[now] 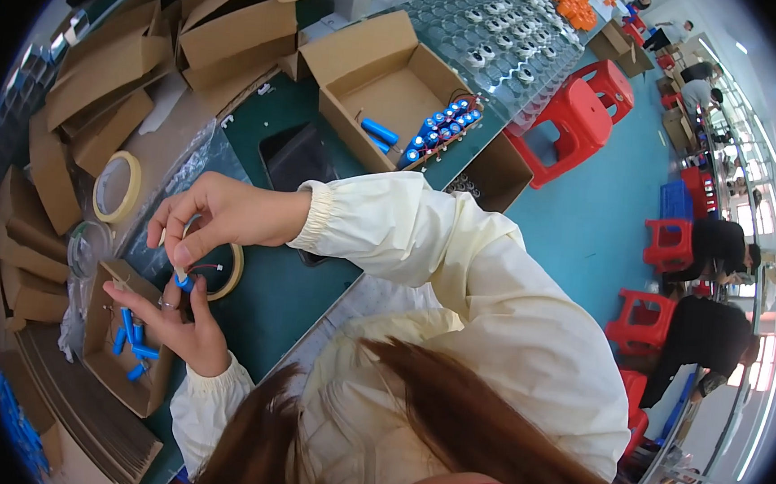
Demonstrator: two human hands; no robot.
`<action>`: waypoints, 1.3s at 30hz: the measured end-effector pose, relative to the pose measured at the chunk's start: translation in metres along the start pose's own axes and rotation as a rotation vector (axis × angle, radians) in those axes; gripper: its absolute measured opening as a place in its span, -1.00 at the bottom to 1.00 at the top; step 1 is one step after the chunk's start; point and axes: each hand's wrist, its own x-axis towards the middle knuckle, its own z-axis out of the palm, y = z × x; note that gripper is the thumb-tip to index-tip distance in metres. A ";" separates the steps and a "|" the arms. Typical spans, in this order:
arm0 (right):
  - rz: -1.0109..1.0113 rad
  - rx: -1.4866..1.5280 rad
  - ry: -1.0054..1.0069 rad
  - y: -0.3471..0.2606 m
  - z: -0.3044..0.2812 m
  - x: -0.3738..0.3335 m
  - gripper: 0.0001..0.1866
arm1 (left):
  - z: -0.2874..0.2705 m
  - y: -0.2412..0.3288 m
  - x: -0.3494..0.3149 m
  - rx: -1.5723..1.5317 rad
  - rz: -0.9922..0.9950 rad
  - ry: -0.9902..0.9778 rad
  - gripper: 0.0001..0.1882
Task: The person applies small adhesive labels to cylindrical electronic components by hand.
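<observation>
My left hand (191, 332) holds a blue cylindrical battery (184, 283) between thumb and fingers. Thin wires run from near it to a small white connector (219, 268). Just above, my right hand (218, 221) has its thumb and forefinger pinched at the top of the battery, on what looks like a small pale piece of tape (181, 272). A roll of cream tape (236, 275) lies on the table behind my hands, partly hidden. Beside my left hand, an open cardboard box (155, 388) contains several blue batteries (140, 350).
A larger open box (363, 78) holds wired blue batteries (441, 129). Near it lies a dark phone-like slab (297, 156). Another tape roll (117, 189) and cardboard boxes (112, 70) stand left. Red stools (569, 129) are right; people sit farther off.
</observation>
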 end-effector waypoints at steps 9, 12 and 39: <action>0.050 -0.096 0.018 -0.006 -0.005 -0.009 -0.86 | -0.008 0.001 -0.006 0.531 0.366 -0.025 -0.08; 0.139 -0.121 0.029 -0.013 -0.004 -0.013 -0.82 | -0.009 0.005 -0.004 0.642 0.298 -0.094 -0.04; 0.200 -0.242 0.072 -0.004 0.005 -0.019 -0.88 | -0.004 0.004 -0.009 0.270 0.212 -0.191 0.04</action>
